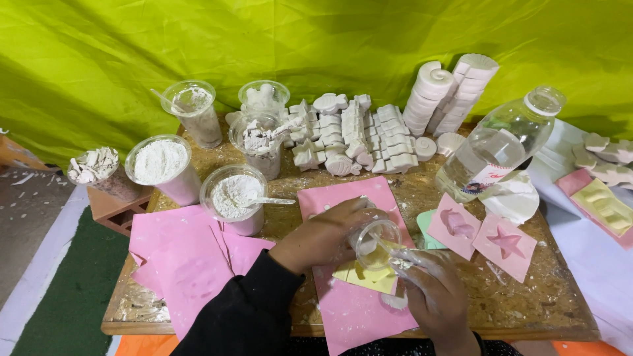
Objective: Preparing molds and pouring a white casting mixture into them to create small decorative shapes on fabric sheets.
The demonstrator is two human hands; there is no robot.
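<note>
Left hand (323, 234): clenched round the side of a small clear cup (376, 242), which is held tilted just above the worktop; a black sleeve (247, 310) is worn on this arm.
Right hand (432, 290): dusted white, closed on a thin stirrer (382, 245) that is dipped into the cup's mouth.
Small clear cup: held between both hands, above a yellow mould (366, 277) that is laid on a pink sheet (356, 310).
Worktop (527, 303): a chipboard surface, speckled with white powder.
Near left: two plastic cups of white powder (158, 161), (234, 194) are set side by side, a spoon being left in the nearer one.
Behind them: three clear cups (191, 105) with white residue and broken pieces are stood.
Centre back: rows of small white cast figures (359, 135) are packed together, with stacks of shell-shaped casts (432, 89) leaned to their right.
Right: a clear plastic bottle (501, 142) is laid tilted, and two pink moulds (478, 234) are placed just beside the hands.
Far left: a cup of white fragments (95, 168) is set on a brick.
Backdrop: a yellow-green cloth (316, 39) is hung behind everything.
</note>
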